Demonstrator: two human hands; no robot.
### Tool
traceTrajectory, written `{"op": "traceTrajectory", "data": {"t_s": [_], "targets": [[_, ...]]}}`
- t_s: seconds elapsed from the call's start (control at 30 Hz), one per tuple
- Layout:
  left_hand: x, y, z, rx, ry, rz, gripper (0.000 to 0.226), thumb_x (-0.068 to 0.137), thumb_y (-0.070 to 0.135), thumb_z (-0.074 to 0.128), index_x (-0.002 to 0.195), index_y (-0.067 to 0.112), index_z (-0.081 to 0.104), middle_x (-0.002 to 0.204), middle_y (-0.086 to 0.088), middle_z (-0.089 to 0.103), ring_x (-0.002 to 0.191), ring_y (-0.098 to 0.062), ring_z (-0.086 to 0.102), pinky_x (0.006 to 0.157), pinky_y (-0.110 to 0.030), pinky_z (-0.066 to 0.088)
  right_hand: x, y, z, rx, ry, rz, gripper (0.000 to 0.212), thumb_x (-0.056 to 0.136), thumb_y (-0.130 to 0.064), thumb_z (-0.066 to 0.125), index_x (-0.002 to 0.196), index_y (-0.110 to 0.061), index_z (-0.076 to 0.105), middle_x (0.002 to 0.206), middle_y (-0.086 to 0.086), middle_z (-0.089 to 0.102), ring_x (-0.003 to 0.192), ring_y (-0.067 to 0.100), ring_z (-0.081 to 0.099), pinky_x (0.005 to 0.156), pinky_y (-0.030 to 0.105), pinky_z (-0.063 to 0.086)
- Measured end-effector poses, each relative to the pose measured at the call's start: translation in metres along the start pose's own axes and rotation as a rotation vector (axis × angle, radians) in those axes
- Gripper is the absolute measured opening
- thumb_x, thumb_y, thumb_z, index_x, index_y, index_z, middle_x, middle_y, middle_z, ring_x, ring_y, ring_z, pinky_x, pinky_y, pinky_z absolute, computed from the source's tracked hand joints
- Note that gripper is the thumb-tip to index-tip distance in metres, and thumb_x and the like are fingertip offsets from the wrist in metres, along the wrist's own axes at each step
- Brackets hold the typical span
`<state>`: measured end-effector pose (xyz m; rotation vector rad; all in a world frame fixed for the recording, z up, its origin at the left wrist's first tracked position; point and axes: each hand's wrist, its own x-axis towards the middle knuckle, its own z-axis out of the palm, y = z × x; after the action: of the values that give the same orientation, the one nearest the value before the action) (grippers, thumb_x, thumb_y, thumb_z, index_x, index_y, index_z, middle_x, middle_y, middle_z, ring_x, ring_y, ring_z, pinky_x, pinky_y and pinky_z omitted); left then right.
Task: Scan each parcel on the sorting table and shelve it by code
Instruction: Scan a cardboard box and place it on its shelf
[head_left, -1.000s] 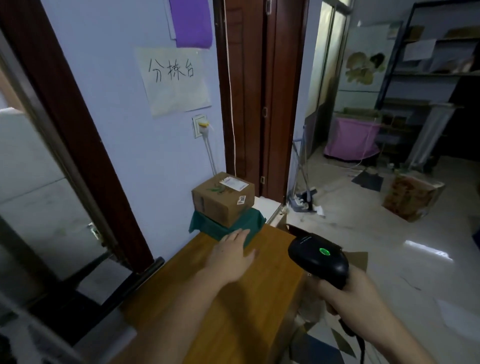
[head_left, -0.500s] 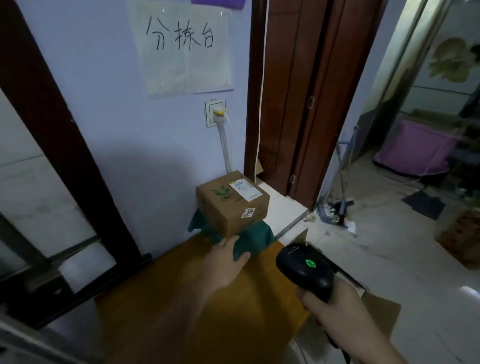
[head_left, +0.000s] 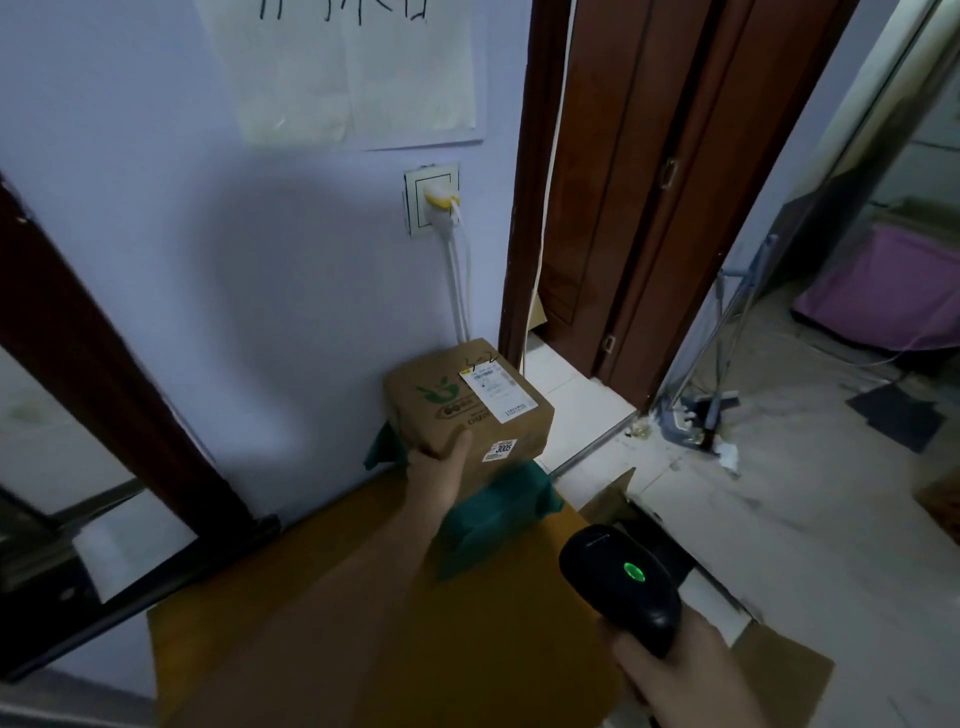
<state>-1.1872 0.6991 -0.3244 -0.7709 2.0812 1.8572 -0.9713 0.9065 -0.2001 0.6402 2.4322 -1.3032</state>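
Observation:
A brown cardboard parcel with a white shipping label and a small "3005" sticker sits on a dark green bag at the far end of the wooden sorting table, against the wall. My left hand grips the parcel's near left corner, thumb on the front face. My right hand holds a black barcode scanner with a lit green light, low at the right, apart from the parcel.
A socket with a plugged cable is on the wall above the parcel. A dark wooden door stands to the right. Flattened cardboard lies on the floor beside the table; a purple-covered thing stands farther right.
My left hand moved forward from the green bag and took hold of the parcel's corner. The view came closer to the wall. The scanner stayed in my right hand.

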Motion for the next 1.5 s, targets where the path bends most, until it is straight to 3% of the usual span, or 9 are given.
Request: {"op": "traceTrajectory", "data": {"t_s": [0.17, 0.33, 0.47, 0.67, 0.8, 0.93, 1.07, 1.37, 1.5], "targets": [[0.035, -0.01, 0.001, -0.212, -0.04, -0.248, 0.141, 0.051, 0.083, 0.082, 0.162, 0.023, 0.019, 0.146, -0.011, 0.051, 0.131, -0.035, 0.051, 0.114, -0.059, 0.041, 0.029, 0.003, 0.003, -0.016, -0.008, 0.062, 0.036, 0.078, -0.023, 0.081, 0.111, -0.023, 0.065, 0.095, 0.005, 0.074, 0.093, 0.022, 0.069, 0.084, 0.028, 0.051], [0.036, -0.03, 0.005, -0.284, -0.08, -0.269, 0.124, 0.07, 0.072, 0.081, 0.163, 0.033, 0.009, 0.158, -0.009, 0.036, 0.143, -0.04, 0.039, 0.112, -0.066, 0.04, 0.045, 0.014, 0.008, -0.013, -0.011, 0.119, 0.037, 0.076, -0.028, 0.079, 0.11, -0.017, 0.071, 0.084, 0.006, 0.074, 0.088, 0.026, 0.071, 0.08, 0.032, 0.053], [0.031, -0.046, 0.01, -0.409, -0.074, -0.221, 0.111, 0.076, 0.058, 0.084, 0.161, 0.038, 0.015, 0.154, -0.007, 0.039, 0.138, -0.039, 0.042, 0.108, -0.065, 0.045, 0.056, 0.021, 0.014, -0.032, -0.005, 0.152, 0.04, 0.075, -0.029, 0.079, 0.111, -0.012, 0.072, 0.086, 0.007, 0.075, 0.085, 0.024, 0.071, 0.083, 0.033, 0.056], [0.008, -0.072, -0.002, -0.418, -0.055, -0.035, 0.107, 0.08, 0.044, 0.083, 0.162, 0.032, 0.015, 0.15, -0.01, 0.045, 0.124, -0.032, 0.055, 0.096, -0.048, 0.055, 0.048, 0.015, 0.012, 0.039, 0.02, 0.11, 0.015, 0.081, -0.025, 0.076, 0.091, -0.018, 0.068, 0.063, 0.003, 0.068, 0.062, 0.021, 0.064, 0.062, 0.029, 0.049], [-0.026, -0.103, -0.012, -0.327, -0.074, 0.105, 0.138, 0.052, 0.062, 0.096, 0.161, 0.033, 0.017, 0.152, -0.004, 0.045, 0.126, -0.027, 0.058, 0.103, -0.047, 0.054, 0.038, 0.01, 0.011, 0.055, 0.025, 0.043, 0.015, 0.084, -0.022, 0.071, 0.077, -0.015, 0.06, 0.058, 0.007, 0.059, 0.055, 0.02, 0.057, 0.057, 0.032, 0.046], [-0.062, -0.127, -0.011, -0.232, -0.061, 0.222, 0.115, 0.056, 0.056, 0.096, 0.146, 0.038, 0.027, 0.14, 0.008, 0.052, 0.113, -0.008, 0.061, 0.076, -0.025, 0.06, 0.028, 0.007, 0.012, 0.062, 0.039, -0.01, 0.019, 0.086, -0.019, 0.069, 0.073, -0.011, 0.057, 0.057, 0.005, 0.052, 0.053, 0.017, 0.051, 0.052, 0.03, 0.042], [-0.086, -0.14, -0.008, -0.162, -0.095, 0.295, 0.112, 0.052, 0.062, 0.089, 0.143, 0.045, 0.026, 0.136, 0.022, 0.049, 0.113, 0.006, 0.062, 0.078, -0.018, 0.059, 0.022, 0.01, 0.012, 0.037, 0.065, -0.043, 0.024, 0.088, -0.021, 0.067, 0.07, -0.012, 0.054, 0.056, 0.005, 0.051, 0.051, 0.017, 0.05, 0.051, 0.029, 0.041], [-0.113, -0.142, -0.004, -0.176, -0.113, 0.293, 0.124, 0.047, 0.06, 0.092, 0.149, 0.033, 0.028, 0.137, 0.011, 0.052, 0.114, -0.006, 0.062, 0.076, -0.021, 0.06, 0.006, 0.015, 0.005, 0.068, 0.091, -0.033, 0.026, 0.089, -0.02, 0.065, 0.068, -0.014, 0.051, 0.057, 0.005, 0.05, 0.053, 0.018, 0.05, 0.053, 0.028, 0.041], [-0.116, -0.147, -0.008, -0.208, -0.107, 0.276, 0.135, 0.039, 0.075, 0.093, 0.15, 0.034, 0.028, 0.14, 0.009, 0.053, 0.119, -0.012, 0.062, 0.078, -0.025, 0.061, 0.002, 0.019, 0.004, 0.058, 0.093, -0.035, 0.023, 0.09, -0.024, 0.067, 0.073, -0.013, 0.056, 0.058, 0.007, 0.056, 0.053, 0.019, 0.056, 0.052, 0.027, 0.044]]}}
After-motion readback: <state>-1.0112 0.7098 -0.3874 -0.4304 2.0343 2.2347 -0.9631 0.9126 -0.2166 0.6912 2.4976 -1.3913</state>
